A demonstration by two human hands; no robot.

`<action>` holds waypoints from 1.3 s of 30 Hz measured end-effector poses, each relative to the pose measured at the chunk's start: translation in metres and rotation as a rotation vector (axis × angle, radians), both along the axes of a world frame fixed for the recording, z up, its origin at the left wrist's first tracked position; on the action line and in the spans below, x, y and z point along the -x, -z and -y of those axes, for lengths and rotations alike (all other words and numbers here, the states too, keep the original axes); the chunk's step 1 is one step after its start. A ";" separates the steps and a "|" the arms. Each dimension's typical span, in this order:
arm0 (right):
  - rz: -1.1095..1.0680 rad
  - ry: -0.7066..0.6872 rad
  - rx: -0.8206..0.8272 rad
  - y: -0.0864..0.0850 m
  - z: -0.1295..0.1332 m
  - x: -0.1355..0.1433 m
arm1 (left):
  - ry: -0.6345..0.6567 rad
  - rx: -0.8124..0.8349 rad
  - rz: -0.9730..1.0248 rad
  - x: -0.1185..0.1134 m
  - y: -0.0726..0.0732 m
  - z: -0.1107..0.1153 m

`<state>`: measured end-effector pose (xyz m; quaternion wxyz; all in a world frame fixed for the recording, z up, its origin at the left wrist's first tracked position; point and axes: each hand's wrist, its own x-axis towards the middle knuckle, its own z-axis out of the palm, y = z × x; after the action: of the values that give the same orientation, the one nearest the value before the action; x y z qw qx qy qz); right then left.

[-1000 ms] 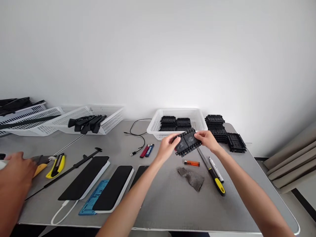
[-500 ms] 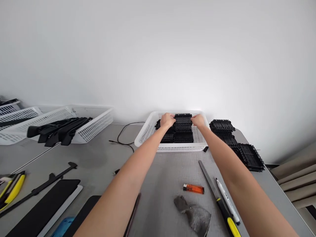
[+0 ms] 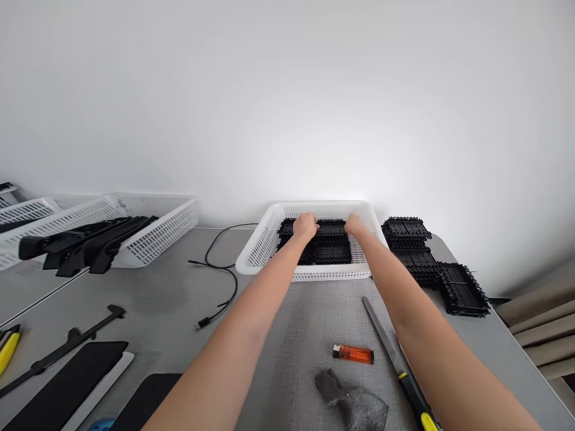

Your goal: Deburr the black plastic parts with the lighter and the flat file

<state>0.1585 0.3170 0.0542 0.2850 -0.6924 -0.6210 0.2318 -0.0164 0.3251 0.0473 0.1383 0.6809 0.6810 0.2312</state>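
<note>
My left hand (image 3: 305,226) and my right hand (image 3: 354,224) are inside a white plastic basket (image 3: 330,276). Between them lies a black ribbed plastic panel (image 3: 331,229), gripped at its left and right edges with curled fingers; the fingertips are mostly hidden. It sits low, level with the other black panels around it. In front is another black panel (image 3: 332,251) of the same kind, and more of them (image 3: 286,227) show left of my left hand.
Stacks of black panels (image 3: 415,257) stand right of the basket. Nearer lie a flat file (image 3: 381,329) with a black-yellow handle, an orange lighter (image 3: 354,354) and a grey cloth-like scrap (image 3: 359,404). A black cable (image 3: 229,272) and a basket of long black parts (image 3: 103,239) are at left.
The panel between my hands has come down and toward me, from raised at the back of the basket to level with the others. The view has shifted slightly.
</note>
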 end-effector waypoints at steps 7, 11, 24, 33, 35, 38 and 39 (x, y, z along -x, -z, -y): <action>0.033 0.002 -0.184 -0.090 0.063 -0.050 | -0.024 -0.203 0.068 0.022 -0.070 0.042; 0.167 0.083 -0.297 -0.114 0.130 -0.121 | 0.010 -0.393 0.218 0.042 -0.105 0.098; 0.267 0.478 0.290 0.015 0.263 -0.202 | 0.057 -0.368 0.573 0.042 -0.049 0.309; 0.023 0.653 0.022 0.001 0.287 -0.200 | 0.097 -0.352 0.588 0.051 -0.047 0.348; -0.018 0.672 -0.069 -0.011 0.296 -0.190 | 0.099 -0.368 0.625 0.049 -0.046 0.349; -0.040 0.587 -0.259 -0.023 0.312 -0.151 | 0.176 -0.337 0.706 0.035 -0.038 0.349; -0.100 0.491 -0.411 -0.024 0.317 -0.132 | 0.236 -0.300 0.724 0.026 -0.034 0.349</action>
<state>0.2909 -0.0001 0.0784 0.4965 -0.7372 -0.4545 0.0595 -0.0424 -0.0240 0.0812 0.2939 0.6414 0.4645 0.5352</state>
